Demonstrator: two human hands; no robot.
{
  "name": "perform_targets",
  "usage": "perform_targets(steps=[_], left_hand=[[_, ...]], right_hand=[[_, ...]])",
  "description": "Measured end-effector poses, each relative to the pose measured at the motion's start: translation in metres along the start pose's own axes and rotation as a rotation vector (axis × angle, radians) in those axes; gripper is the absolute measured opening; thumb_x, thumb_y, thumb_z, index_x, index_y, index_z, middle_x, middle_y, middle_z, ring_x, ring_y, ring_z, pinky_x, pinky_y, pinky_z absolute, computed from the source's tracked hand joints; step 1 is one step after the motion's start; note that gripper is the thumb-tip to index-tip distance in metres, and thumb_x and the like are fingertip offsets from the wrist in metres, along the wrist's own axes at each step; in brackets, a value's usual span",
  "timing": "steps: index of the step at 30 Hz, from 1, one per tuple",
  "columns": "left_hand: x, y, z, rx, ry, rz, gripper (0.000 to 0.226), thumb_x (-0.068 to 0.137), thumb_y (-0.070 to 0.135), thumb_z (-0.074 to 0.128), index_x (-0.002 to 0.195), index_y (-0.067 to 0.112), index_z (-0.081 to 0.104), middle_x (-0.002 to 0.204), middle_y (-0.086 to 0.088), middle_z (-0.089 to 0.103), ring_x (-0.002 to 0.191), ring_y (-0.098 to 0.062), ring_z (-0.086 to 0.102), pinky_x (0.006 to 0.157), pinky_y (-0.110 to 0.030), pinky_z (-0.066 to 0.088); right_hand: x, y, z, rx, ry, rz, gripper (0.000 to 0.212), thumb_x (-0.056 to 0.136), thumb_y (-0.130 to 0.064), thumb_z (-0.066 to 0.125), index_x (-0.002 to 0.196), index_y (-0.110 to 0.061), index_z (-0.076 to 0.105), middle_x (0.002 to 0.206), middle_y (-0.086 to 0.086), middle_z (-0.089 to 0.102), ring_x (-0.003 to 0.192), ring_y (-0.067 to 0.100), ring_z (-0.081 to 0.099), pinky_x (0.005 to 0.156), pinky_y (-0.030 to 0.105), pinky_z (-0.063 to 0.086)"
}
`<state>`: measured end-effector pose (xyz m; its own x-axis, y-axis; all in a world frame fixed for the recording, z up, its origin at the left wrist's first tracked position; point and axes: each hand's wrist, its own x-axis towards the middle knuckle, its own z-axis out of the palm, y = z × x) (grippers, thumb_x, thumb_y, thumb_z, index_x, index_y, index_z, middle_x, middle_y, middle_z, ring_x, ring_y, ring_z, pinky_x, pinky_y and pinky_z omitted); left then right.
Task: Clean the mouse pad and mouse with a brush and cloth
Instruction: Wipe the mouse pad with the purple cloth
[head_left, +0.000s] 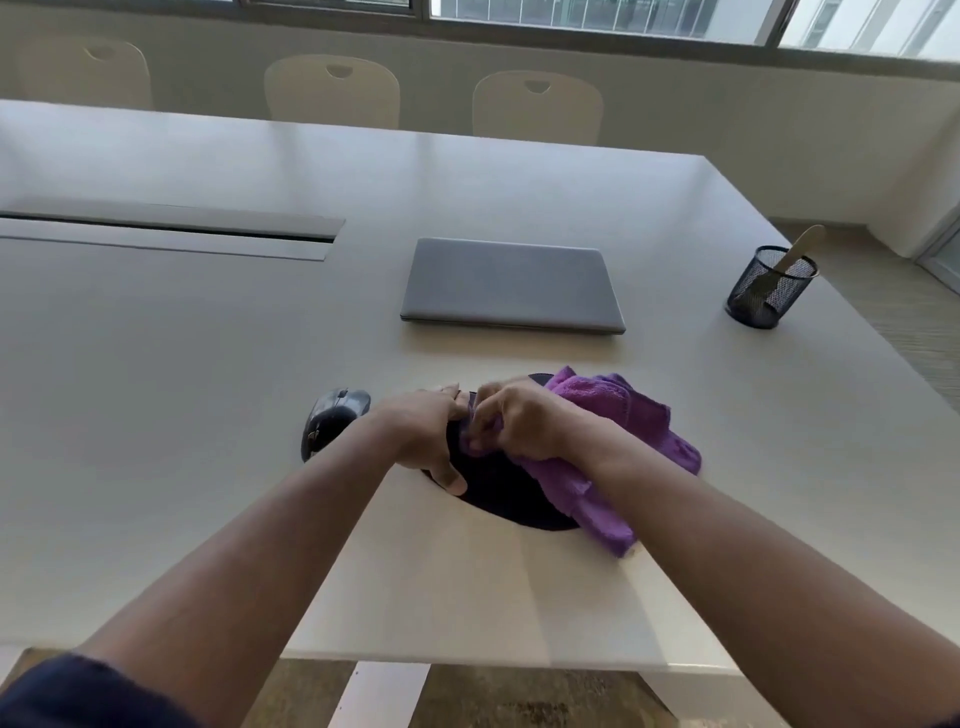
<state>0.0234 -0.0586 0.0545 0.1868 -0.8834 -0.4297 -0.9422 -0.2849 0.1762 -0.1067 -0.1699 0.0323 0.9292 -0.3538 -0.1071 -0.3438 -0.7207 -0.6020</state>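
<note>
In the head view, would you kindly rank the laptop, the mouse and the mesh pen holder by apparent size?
1. laptop, clearly largest.
2. mesh pen holder and mouse: these look alike, and the mouse lies nearer the camera, so I will not rank them.

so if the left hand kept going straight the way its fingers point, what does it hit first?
Probably the right hand and the purple cloth it grips: the left hand points up-right over the mouse pad, fingertips already about touching them. Depth is unclear.

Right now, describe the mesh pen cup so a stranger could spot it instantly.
On the white table, look past the closed grey laptop towards the far right edge. There stands the black mesh pen cup, the only upright container, with one pale wooden handle sticking out.
</note>
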Motion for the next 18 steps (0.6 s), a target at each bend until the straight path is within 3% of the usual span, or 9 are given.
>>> perform_targets(steps=[2, 7, 11, 12, 16, 18], left_hand=[[0.000, 0.001, -0.001, 0.000, -0.007, 0.000, 0.101, 0.061, 0.050, 0.086, 0.146, 0.022, 0.039, 0.154, 0.002, 0.033, 0.134, -0.021, 0.040, 0.107, -0.035, 0.039], [0.001, 0.003, -0.003, 0.045, -0.026, -0.023, 0.097, 0.059, 0.055, 0.085, 0.142, 0.027, 0.044, 0.151, 0.003, 0.034, 0.132, -0.021, 0.041, 0.104, -0.040, 0.042], [0.001, 0.004, -0.006, 0.070, -0.021, -0.010, 0.095, 0.054, 0.058, 0.086, 0.135, 0.026, 0.049, 0.143, 0.005, 0.042, 0.121, -0.020, 0.049, 0.098, -0.038, 0.046], [0.001, 0.004, -0.006, 0.074, -0.016, -0.005, 0.095, 0.053, 0.059, 0.086, 0.134, 0.026, 0.049, 0.140, 0.006, 0.044, 0.119, -0.020, 0.049, 0.097, -0.037, 0.047], [0.002, 0.002, -0.004, 0.089, -0.013, -0.016, 0.102, 0.055, 0.062, 0.084, 0.140, 0.024, 0.044, 0.143, 0.008, 0.042, 0.123, -0.020, 0.047, 0.099, -0.039, 0.046], [0.003, 0.002, -0.004, 0.087, -0.002, -0.015, 0.107, 0.054, 0.063, 0.084, 0.144, 0.023, 0.040, 0.149, 0.007, 0.037, 0.127, -0.020, 0.045, 0.101, -0.039, 0.045]], right_hand=[[-0.004, -0.002, 0.001, -0.022, -0.139, -0.017, 0.013, 0.074, -0.019, 0.084, 0.087, -0.020, 0.080, 0.084, -0.019, 0.057, 0.079, -0.001, 0.056, 0.082, 0.011, 0.044], [0.001, -0.007, -0.010, 0.007, 0.040, 0.013, 0.012, 0.075, -0.015, 0.083, 0.087, -0.013, 0.081, 0.088, 0.001, 0.065, 0.083, 0.020, 0.064, 0.077, 0.023, 0.049], [-0.001, -0.012, -0.003, -0.099, -0.272, 0.020, 0.014, 0.071, -0.018, 0.083, 0.082, -0.027, 0.078, 0.089, -0.012, 0.066, 0.090, 0.016, 0.066, 0.089, 0.029, 0.052], [-0.003, -0.012, -0.003, -0.094, -0.286, 0.019, 0.016, 0.071, -0.018, 0.083, 0.082, -0.028, 0.078, 0.087, -0.013, 0.066, 0.089, 0.015, 0.066, 0.088, 0.029, 0.052], [-0.003, -0.007, -0.011, -0.008, 0.028, 0.076, 0.011, 0.071, -0.017, 0.086, 0.079, -0.017, 0.078, 0.081, -0.007, 0.062, 0.080, 0.014, 0.061, 0.076, 0.021, 0.045], [-0.005, -0.010, -0.012, 0.010, -0.029, 0.089, 0.011, 0.071, -0.016, 0.086, 0.076, -0.020, 0.077, 0.082, -0.007, 0.063, 0.081, 0.014, 0.062, 0.075, 0.022, 0.047]])
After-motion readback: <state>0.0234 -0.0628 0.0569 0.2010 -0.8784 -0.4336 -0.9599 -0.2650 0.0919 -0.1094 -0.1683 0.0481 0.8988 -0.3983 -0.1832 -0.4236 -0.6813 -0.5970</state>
